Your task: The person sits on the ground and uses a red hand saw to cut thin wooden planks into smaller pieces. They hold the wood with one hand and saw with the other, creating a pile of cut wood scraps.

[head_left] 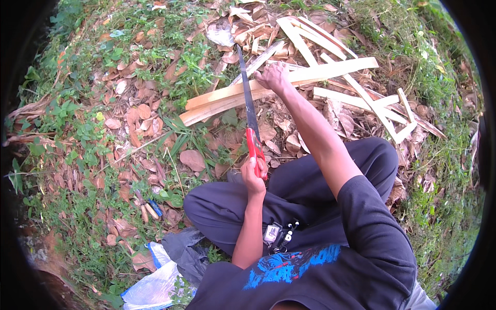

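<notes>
My left hand is wrapped around the red handle of a hand saw. The saw's long dark blade points away from me and crosses a pale wooden strip. To the right of the blade, my right hand lies over the strip with its fingers curled onto it. A second wooden strip lies under or along the near side of the first. Whether the teeth are in the wood is too fine to make out.
Several loose wooden strips lie crossed at the far right on dry leaves. To my left are small wooden-handled tools and a blue object. Plastic bags lie beside my crossed legs. Grass and leaf litter surround me.
</notes>
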A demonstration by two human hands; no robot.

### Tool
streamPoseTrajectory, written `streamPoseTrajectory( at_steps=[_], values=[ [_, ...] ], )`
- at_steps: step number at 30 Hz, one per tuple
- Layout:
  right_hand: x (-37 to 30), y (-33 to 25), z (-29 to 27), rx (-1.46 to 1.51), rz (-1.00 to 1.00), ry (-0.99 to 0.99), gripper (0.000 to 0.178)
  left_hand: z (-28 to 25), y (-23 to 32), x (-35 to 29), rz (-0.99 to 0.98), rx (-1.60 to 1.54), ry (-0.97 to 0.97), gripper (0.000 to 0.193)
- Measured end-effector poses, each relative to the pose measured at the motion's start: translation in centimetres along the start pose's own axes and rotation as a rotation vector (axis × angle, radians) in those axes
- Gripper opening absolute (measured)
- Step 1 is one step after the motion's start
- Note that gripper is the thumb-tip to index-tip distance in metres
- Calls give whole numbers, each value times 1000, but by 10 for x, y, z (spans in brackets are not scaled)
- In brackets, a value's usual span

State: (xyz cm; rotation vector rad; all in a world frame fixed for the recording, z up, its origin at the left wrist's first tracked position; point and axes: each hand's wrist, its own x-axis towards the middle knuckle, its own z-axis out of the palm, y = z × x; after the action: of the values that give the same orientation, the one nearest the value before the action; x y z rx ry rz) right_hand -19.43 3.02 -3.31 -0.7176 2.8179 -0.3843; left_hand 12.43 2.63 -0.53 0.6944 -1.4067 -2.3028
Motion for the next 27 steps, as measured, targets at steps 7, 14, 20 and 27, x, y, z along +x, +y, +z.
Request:
streamPoseTrajectory(
  at_steps=[7,14,20,27],
  values=[
    [16,-3,6,-35,-121,-196,62,-6,-2,-2,26,66,-12,36],
    [27,23,28,-60,-345,166,48,6,2,-2,11,111,-54,36],
    [19,16,15,-19,-278,79,48,6,-5,-1,55,97,-89,39],
    [12,8,-1,95,-104,-30,55,6,-4,-2,47,95,-87,39]
  ],
)
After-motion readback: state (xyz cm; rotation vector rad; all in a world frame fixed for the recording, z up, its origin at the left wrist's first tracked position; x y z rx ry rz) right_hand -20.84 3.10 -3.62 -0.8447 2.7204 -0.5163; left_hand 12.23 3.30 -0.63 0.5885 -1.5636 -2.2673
